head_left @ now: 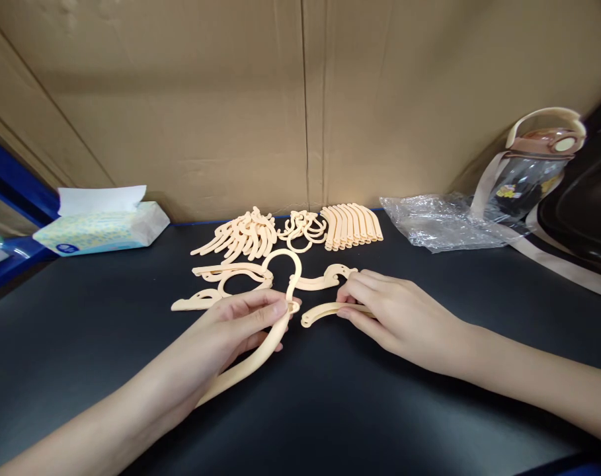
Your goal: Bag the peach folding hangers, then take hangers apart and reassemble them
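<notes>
My left hand [240, 324] is closed round a cream plastic hanger arm, with a curved hanger hook [294, 264] standing up from its upper end. Between the thumb and fingers of my right hand [384, 307] is a second hanger arm [320, 312], its rounded end pointing left towards the hook's base, a small gap apart. Just beyond my left hand lie folded hanger parts [231, 270] and a flat notched piece [196, 301]. Another hanger piece [315, 283] rests behind the gap between my hands, its right end close to my right fingers.
At the back are a pile of hanger arms [250, 233], a heap of hooks [300, 228] and a neat row of arms [352, 226]. A tissue pack [102, 228] lies left. Clear plastic wrap [439, 221] and a strapped water bottle [533, 175] stand right, before a cardboard wall [205, 112].
</notes>
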Available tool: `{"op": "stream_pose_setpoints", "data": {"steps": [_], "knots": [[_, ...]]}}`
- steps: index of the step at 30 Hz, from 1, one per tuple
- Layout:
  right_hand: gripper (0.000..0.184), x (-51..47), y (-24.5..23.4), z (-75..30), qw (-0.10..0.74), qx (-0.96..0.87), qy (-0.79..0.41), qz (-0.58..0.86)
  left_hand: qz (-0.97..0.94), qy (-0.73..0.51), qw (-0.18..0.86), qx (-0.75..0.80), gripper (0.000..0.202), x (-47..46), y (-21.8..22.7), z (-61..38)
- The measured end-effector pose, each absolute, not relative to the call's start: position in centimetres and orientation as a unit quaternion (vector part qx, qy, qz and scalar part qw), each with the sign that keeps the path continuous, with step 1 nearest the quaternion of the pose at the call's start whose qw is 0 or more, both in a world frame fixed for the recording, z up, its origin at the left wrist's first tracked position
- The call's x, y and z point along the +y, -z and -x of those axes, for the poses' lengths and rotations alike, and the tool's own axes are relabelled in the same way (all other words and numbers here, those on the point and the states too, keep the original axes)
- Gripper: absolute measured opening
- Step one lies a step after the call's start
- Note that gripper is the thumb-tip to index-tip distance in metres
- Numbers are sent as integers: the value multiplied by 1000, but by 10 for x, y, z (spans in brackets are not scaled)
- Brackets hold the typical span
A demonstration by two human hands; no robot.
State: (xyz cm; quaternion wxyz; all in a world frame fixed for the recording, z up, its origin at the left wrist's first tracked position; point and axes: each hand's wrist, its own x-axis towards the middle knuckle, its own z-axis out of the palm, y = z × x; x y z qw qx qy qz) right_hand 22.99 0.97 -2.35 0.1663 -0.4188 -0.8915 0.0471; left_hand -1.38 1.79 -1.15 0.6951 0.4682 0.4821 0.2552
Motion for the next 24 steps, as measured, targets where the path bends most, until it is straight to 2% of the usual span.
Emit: {"op": "stream_pose_setpoints", "data": {"steps": [5,11,24], "knots": [[15,6,22,-230,198,-881,-127,410,-518,-248,659,486,22,16,7,13],[22,4,25,-232,204,-893,-94,390,-545,-277,622,489,16,16,6,11],[35,3,23,-232,180,-910,-74,365,-546,-280,608,504,22,20,11,14]]}}
